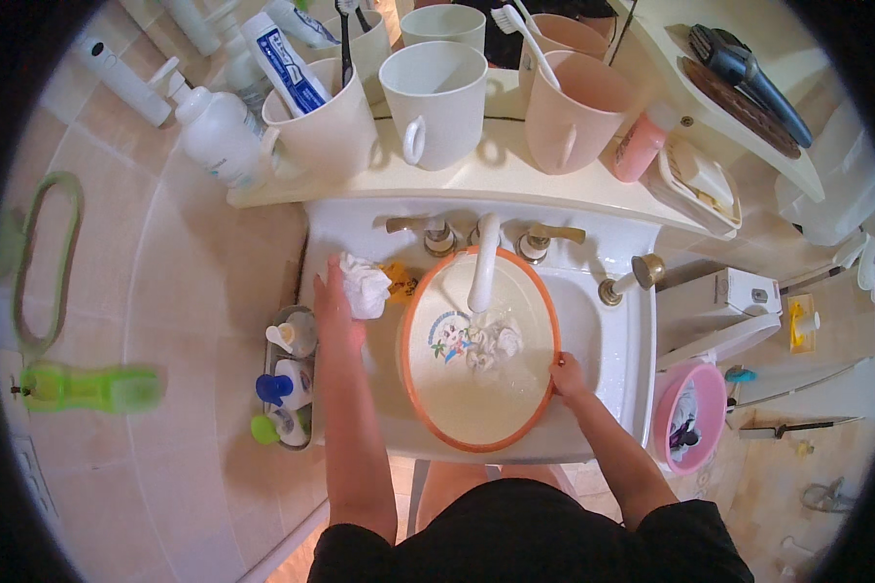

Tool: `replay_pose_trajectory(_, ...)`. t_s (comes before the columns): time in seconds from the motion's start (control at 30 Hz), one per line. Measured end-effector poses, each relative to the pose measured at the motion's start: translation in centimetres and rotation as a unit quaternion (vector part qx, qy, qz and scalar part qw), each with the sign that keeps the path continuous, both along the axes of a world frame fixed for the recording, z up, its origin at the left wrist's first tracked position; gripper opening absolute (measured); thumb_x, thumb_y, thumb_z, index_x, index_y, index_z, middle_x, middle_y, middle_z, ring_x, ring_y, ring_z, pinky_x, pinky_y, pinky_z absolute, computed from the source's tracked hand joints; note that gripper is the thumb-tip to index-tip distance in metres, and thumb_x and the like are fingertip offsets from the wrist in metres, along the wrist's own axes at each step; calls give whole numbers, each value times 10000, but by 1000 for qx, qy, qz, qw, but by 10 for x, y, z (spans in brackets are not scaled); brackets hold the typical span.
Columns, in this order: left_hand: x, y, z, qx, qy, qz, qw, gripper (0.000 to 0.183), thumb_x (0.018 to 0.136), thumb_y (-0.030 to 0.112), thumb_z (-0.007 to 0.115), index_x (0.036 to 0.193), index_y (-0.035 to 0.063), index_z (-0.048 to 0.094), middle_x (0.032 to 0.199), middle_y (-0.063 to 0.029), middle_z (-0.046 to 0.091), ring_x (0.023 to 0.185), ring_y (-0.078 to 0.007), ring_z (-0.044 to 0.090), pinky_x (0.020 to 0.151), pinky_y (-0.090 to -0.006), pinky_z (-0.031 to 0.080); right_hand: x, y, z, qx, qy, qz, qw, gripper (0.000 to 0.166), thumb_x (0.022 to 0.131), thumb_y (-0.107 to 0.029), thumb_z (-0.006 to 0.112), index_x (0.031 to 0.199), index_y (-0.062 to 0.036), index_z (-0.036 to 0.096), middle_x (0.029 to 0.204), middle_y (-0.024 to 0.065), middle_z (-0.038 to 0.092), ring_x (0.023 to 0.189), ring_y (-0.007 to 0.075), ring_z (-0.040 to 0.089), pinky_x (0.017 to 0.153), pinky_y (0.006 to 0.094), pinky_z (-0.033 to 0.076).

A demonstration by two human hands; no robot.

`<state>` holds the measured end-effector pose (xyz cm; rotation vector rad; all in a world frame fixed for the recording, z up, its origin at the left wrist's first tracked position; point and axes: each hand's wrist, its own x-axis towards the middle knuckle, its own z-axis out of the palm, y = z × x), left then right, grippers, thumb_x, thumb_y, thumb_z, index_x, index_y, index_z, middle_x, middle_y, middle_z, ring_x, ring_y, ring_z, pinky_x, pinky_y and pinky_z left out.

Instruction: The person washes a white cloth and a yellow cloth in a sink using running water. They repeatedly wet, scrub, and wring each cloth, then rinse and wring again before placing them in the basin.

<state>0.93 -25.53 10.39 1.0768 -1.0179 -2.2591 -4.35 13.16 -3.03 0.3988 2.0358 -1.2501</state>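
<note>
On the left part of the sink top, my left hand (335, 306) is at a bundle of wet white cloth (364, 286); whether the fingers grip it is hard to see. Just right of the cloth lies a small yellow item (399, 282). My right hand (570, 377) holds the orange rim at the right side of a cream plastic basin (474, 419). The basin sits over the white sink (580, 313), under the white faucet (485, 270). Water and whitish, rumpled material (497, 342) are in it, near a printed cartoon figure.
A shelf (496, 171) above the sink bears white cups (437, 109), a pink cup (572, 116) and a soap dish (700, 193). Bottles (292, 382) stand in a caddy at the left. A pink bucket (711, 415) with clothes stands at the right.
</note>
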Motion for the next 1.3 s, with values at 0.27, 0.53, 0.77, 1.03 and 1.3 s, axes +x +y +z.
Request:
replay_pose_trajectory(0.27, -44, -9, -45, -195, -169, -13, 966, 667, 808, 161, 602, 1339, 52, 212, 1266, -163, 391, 1153, -252, 415, 935, -360, 372, 2, 7, 34, -24, 27, 1, 999, 342, 806, -98, 506, 1119, 24, 445, 927, 142, 562, 739, 209, 588, 539, 322, 497)
replay_pose_trajectory(0.53, -15, 86, 42, -576, -237, -113, 774, 520, 793, 115, 578, 1266, 36, 377, 1274, -173, 376, 1195, -282, 371, 944, -403, 368, 0, 20, 9, -19, 17, 38, 999, 504, 769, -166, 572, 1202, 23, 396, 1006, 146, 562, 899, 231, 568, 726, 347, 484)
replay_pose_trajectory(0.77, 36, 234, -39, -279, -167, -302, 896, 442, 765, 51, 565, 1191, 92, 458, 1107, -91, 498, 887, -171, 517, 681, -251, 442, 2, 4, 17, 53, 47, 156, 985, 594, 729, -174, 601, 1241, 11, 362, 1110, 210, 512, 999, 311, 530, 865, 375, 424)
replay_pose_trajectory(1.03, 20, 253, -80, 80, -338, -62, 936, 544, 797, 241, 535, 1286, 84, 356, 1172, -126, 460, 1001, -199, 489, 714, -324, 450, -10, -53, 33, 126, 322, 357, 867, 774, 723, -245, 668, 1332, -45, 235, 1336, 231, 268, 1206, 360, 335, 953, 414, 359)
replay_pose_trajectory(1.3, 24, 213, -126, 286, -40, -14, 957, 404, 847, 492, 407, 1078, 168, 472, 980, -53, 527, 876, -244, 542, 711, -456, 450, 16, -91, 48, -220, -7, 286, 933, 395, 706, -249, 656, 1012, -26, 543, 805, 158, 620, 792, 329, 592, 808, 412, 444)
